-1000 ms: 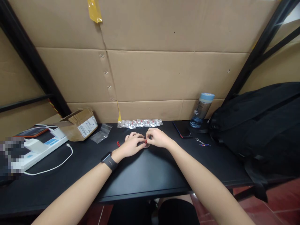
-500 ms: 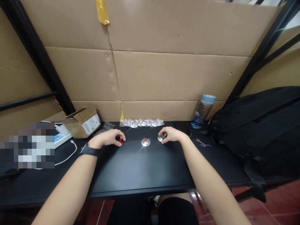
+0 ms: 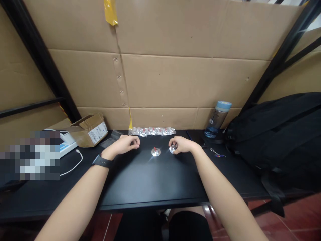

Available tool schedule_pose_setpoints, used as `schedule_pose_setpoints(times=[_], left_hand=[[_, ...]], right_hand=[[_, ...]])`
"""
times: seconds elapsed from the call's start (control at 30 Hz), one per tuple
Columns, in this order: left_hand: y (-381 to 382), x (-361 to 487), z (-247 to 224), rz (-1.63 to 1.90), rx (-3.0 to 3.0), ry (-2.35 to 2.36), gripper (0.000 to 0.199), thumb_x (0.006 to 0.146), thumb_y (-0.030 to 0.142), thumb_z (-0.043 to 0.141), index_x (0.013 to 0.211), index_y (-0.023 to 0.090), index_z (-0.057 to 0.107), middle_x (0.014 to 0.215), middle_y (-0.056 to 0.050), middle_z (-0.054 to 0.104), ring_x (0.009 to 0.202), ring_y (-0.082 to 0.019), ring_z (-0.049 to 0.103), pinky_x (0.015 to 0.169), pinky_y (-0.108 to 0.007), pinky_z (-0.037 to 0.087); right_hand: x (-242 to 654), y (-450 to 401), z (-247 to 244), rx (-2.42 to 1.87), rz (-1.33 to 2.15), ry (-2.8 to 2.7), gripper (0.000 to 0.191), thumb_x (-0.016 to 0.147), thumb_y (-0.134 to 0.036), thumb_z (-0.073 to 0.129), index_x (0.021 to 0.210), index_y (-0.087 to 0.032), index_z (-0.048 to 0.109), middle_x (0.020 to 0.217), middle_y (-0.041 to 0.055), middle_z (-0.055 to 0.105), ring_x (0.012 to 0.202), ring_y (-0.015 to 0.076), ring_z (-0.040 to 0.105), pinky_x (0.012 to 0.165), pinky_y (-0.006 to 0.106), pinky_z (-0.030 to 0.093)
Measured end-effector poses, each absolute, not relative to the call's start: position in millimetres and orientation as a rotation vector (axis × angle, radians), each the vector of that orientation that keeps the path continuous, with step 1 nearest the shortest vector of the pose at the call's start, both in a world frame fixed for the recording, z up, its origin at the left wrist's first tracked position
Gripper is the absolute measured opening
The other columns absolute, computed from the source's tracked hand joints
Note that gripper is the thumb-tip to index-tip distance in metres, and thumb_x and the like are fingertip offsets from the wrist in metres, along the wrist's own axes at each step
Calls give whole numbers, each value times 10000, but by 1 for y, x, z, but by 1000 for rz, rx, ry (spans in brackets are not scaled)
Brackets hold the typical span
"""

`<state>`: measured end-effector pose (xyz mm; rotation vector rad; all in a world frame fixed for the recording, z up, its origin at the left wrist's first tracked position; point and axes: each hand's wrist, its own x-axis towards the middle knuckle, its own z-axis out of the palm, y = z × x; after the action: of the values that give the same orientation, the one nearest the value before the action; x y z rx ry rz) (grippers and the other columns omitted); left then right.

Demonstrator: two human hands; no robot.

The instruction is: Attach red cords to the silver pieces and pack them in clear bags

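Note:
My right hand (image 3: 182, 145) has its thumb and fingers closed around the rim of a shiny silver disc (image 3: 172, 148) at the table top. To the left of it, a second silver disc with an upright red stem (image 3: 155, 152), like a spinning top, sits by itself. My left hand (image 3: 128, 144), wearing a black watch (image 3: 102, 161) at the wrist, hovers left of that disc with thumb and fingertips pinched together. Whatever is between those fingertips is hidden. Behind both hands lies a row of clear-wrapped silver discs with red stems (image 3: 153, 131).
A cardboard wall (image 3: 160, 80) closes off the back of the black table (image 3: 150, 187). An opened cardboard box (image 3: 91, 132), a clear plastic bag (image 3: 110, 142) and a white cable (image 3: 79, 164) are left. Rightward are a water bottle (image 3: 216, 118), a keychain (image 3: 218, 154) and a black backpack (image 3: 278, 134).
My left hand has moved right and slightly up, and the red piece seen at its fingertips no longer shows. My right hand stays at its disc, which is tilted a little differently.

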<state>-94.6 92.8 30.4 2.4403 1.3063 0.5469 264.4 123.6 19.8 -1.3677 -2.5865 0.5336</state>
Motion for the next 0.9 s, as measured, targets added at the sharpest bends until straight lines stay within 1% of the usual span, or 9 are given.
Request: schedule_pose_setpoints(times=[0.07,0.2,0.33,0.4,0.53,0.6,0.7,0.8,0.9], left_hand=[[94,-90,29,599,2453,1361,140,836,383,660,829,244,664,797,14,749,793,-188,686,825,-277,429],[99,-84,22,647,2479,1421,129,832,361,679,794,238,686,846,-5,754,843,-204,687,854,-301,421],[102,-81,16,649,2517,1428,102,849,335,659,830,249,711,917,-13,765,901,-204,688,850,-295,425],[101,-78,15,687,2516,1418,116,858,359,657,878,253,702,943,-10,770,943,-205,690,864,-294,426],[96,-69,17,799,2460,1439,196,871,425,666,985,266,680,927,6,784,988,-208,695,941,-319,395],[95,-66,18,835,2445,1489,192,881,438,656,950,263,697,951,-2,783,990,-212,691,960,-332,379],[95,-64,20,881,2438,1541,210,895,445,636,916,256,724,1023,-27,770,1020,-226,667,953,-344,371],[95,-63,20,917,2439,1571,209,909,434,618,919,259,732,1048,-33,762,1072,-245,636,963,-365,353],[91,-59,20,932,2421,1528,198,915,425,608,926,269,729,1052,-15,761,1011,-230,650,944,-359,378]], right_hand=[[263,122,22,-1340,510,-2603,466,566,-192,817,1028,-214,750,967,33,691,796,169,642,714,240,482],[263,118,25,-1329,594,-2623,464,570,-186,816,1030,-196,753,978,41,724,858,191,667,756,245,498],[262,117,27,-1364,610,-2617,477,552,-155,809,1024,-201,753,968,28,742,828,182,680,737,237,497],[261,117,28,-1378,548,-2608,492,547,-140,802,1030,-216,754,963,23,748,818,182,683,733,238,494],[260,118,28,-1411,432,-2629,505,524,-172,823,1024,-222,773,967,40,759,859,217,695,759,258,503],[261,119,27,-1407,437,-2653,525,494,-164,836,1014,-214,783,984,52,760,886,231,697,772,261,509],[262,121,25,-1451,410,-2636,525,470,-139,845,987,-212,791,972,60,761,877,244,700,762,272,511],[263,120,25,-1484,350,-2598,472,495,-170,848,962,-213,789,938,63,763,867,255,699,745,286,505],[259,116,29,-1360,339,-2495,484,556,-191,829,1034,-227,763,989,48,761,887,234,696,766,282,502]])
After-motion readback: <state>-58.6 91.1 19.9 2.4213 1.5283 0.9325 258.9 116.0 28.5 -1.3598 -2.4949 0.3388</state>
